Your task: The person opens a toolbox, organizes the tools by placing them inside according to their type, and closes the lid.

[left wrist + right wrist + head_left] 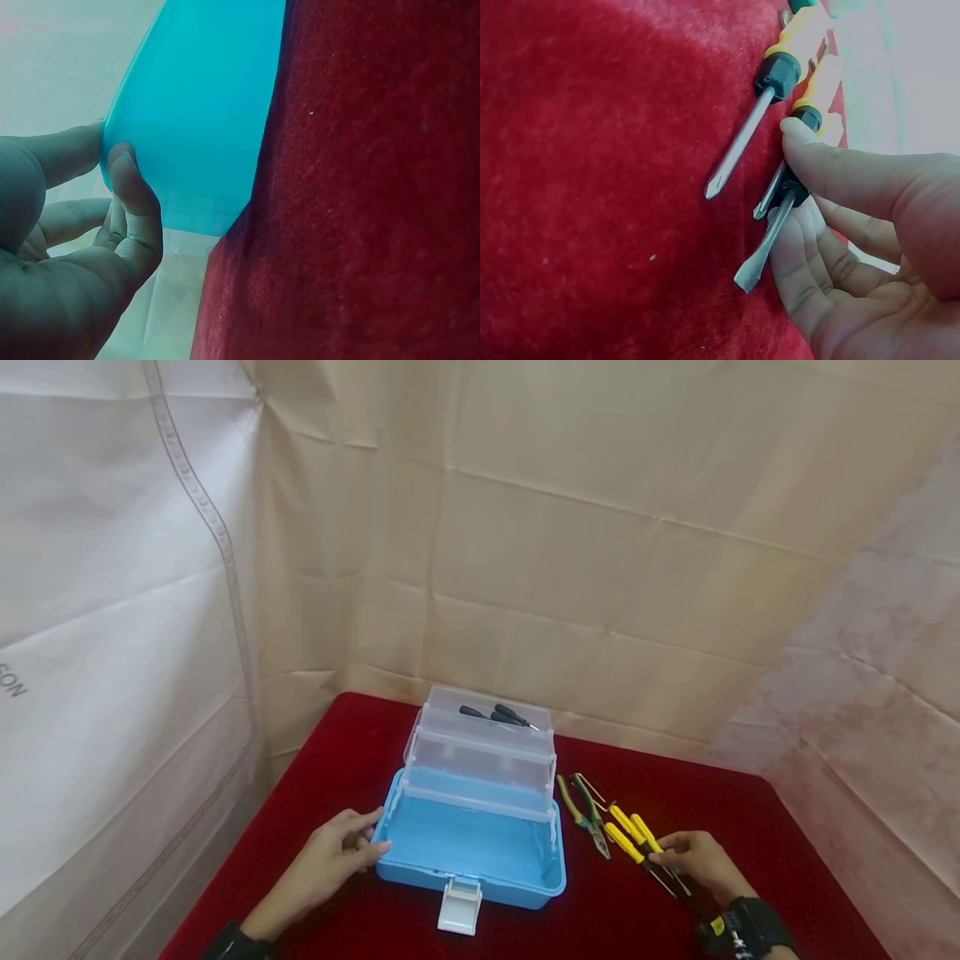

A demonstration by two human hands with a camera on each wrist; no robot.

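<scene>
A light blue toolbox (pixel 465 839) stands open on the table, its clear tiered trays (pixel 480 752) raised at the back. My left hand (pixel 337 852) grips the box's left edge between thumb and fingers; the left wrist view shows the blue wall (pixel 195 112) close up. To the box's right, my right hand (pixel 701 864) pinches a yellow-handled flat-head screwdriver (pixel 759 251) near where black collar meets shaft. Right beside it lie two more yellow-handled screwdrivers (pixel 622 842), one with a cross tip (pixel 739 146). The held one's handle is partly hidden by my thumb.
Green-and-yellow pliers (pixel 588 818) lie between the box and the screwdrivers, with an L-shaped metal key (pixel 592 787) behind. Several black-handled screwdrivers (pixel 504 717) rest in the top tray. A white latch (pixel 459 910) hangs at the box front. Cloth walls surround the red-covered table (pixel 360 727).
</scene>
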